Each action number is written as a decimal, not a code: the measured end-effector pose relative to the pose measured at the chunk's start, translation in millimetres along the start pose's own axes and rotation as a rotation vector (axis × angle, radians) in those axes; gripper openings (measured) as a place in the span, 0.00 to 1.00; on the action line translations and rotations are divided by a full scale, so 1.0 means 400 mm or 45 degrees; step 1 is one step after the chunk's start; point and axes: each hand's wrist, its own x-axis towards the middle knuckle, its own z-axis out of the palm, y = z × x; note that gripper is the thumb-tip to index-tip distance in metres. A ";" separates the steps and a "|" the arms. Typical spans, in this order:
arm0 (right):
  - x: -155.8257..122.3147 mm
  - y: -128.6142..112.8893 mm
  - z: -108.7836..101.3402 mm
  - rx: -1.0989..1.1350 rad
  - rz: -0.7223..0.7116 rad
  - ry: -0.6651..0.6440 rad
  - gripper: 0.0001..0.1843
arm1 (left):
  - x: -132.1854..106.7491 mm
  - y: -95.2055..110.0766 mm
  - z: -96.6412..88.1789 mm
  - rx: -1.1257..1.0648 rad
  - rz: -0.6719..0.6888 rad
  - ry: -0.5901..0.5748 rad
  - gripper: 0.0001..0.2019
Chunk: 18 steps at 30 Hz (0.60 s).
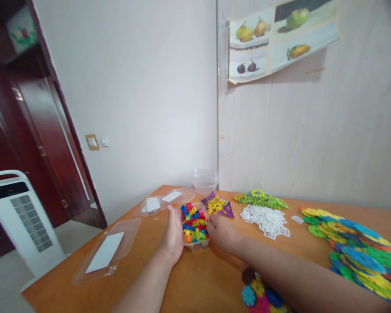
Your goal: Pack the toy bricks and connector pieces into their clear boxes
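A: State what lies nearest.
B: Discs (pixel 259 293), flat, multicoloured, partly hidden. Beyond them, on the table (pixel 202 282), the box (pixel 197 247) stands upright between the left hand (pixel 172 234) and the right hand (pixel 222 230), heaped with bricks (pixel 193 221).
A: How should the box handle?
B: Judged by eye: light overall, its clear plastic thin, slick and somewhat flexible; hard squeezing could bow it. The bricks look stiff and loose, liable to spill on tilting. Take hold low, on opposite side walls.
A: Condition of the hands?
B: Left: fingers extended, nearly flat, laid along the box's left wall. Right: fingers curled in at its right wall. Whether they grip the rim or a brick cannot be told; the fingertips are hidden.
A: Farther off?
B: Purple and yellow pieces (pixel 217 204) just behind the box, then clear tubs (pixel 205 180) at the table's far edge.
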 end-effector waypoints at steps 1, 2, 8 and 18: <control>-0.002 0.000 0.003 0.014 -0.005 0.005 0.12 | -0.003 0.002 0.003 -0.009 -0.025 -0.013 0.37; -0.003 0.001 0.006 0.033 -0.015 0.011 0.12 | -0.006 0.003 0.005 -0.020 -0.047 -0.019 0.38; -0.010 0.010 0.002 0.131 -0.063 -0.001 0.13 | 0.004 0.003 -0.003 -0.042 -0.070 0.008 0.38; 0.047 0.053 -0.048 0.232 -0.063 -0.045 0.12 | 0.061 -0.006 -0.073 0.282 0.098 0.279 0.28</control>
